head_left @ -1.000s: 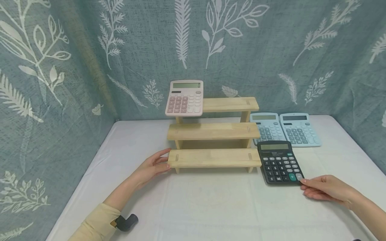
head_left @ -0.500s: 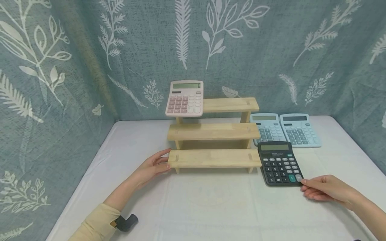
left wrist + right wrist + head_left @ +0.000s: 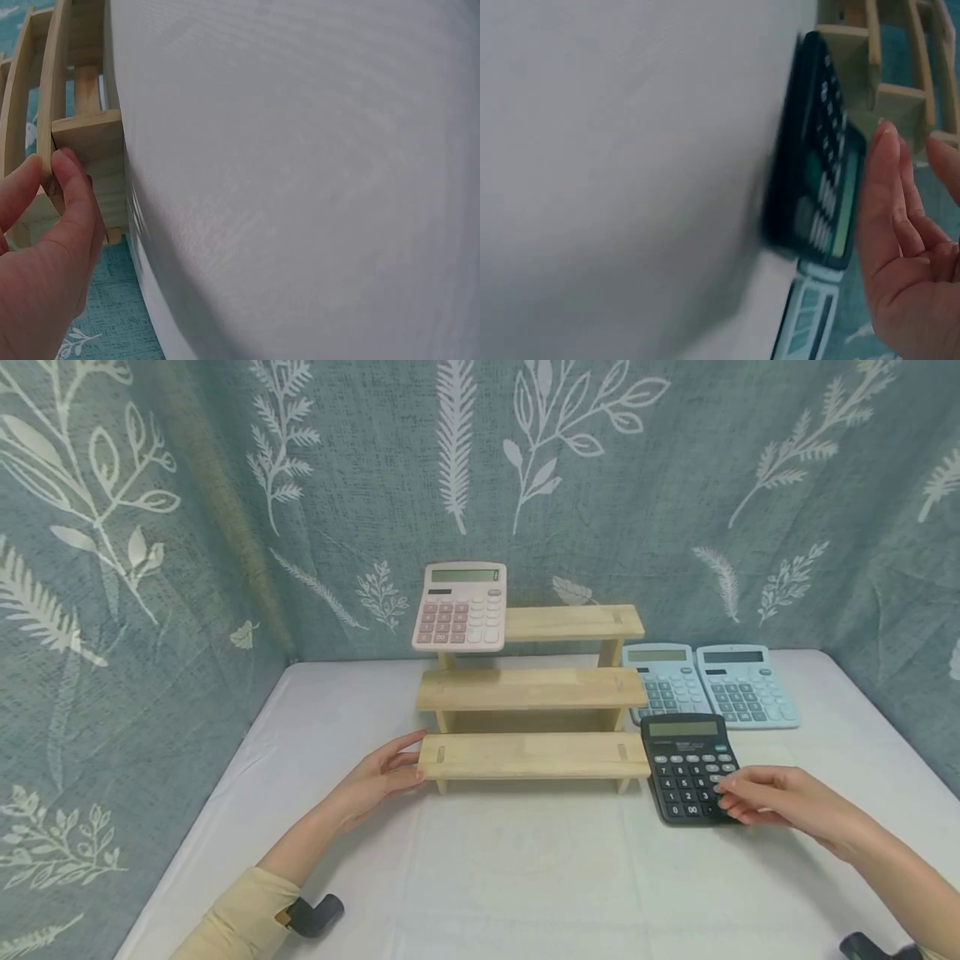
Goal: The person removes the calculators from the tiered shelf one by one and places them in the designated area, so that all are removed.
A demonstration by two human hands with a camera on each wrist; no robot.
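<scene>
My left hand (image 3: 380,783) pinches the left end of the lowest step of a three-tier wooden display stand (image 3: 532,755); the left wrist view has thumb and finger on either side of the plank. A black calculator (image 3: 681,787) lies on the table at the stand's right front corner. Over its lower right keys hovers my right hand (image 3: 780,803), fingers loosely bent and holding nothing. In the right wrist view a gap shows between the hand and the calculator's keys (image 3: 826,187). A pink and white calculator (image 3: 460,607) rests on the top step's left end.
Two light blue calculators (image 3: 660,681) lie side by side behind the black one, the left one partly hidden by the stand. A leaf-patterned teal curtain (image 3: 360,485) encloses the back and sides of the white-covered table (image 3: 480,877).
My right hand has let go of the black calculator's lower right corner and moved up and left over its keys. The left hand and the calculators have stayed in place.
</scene>
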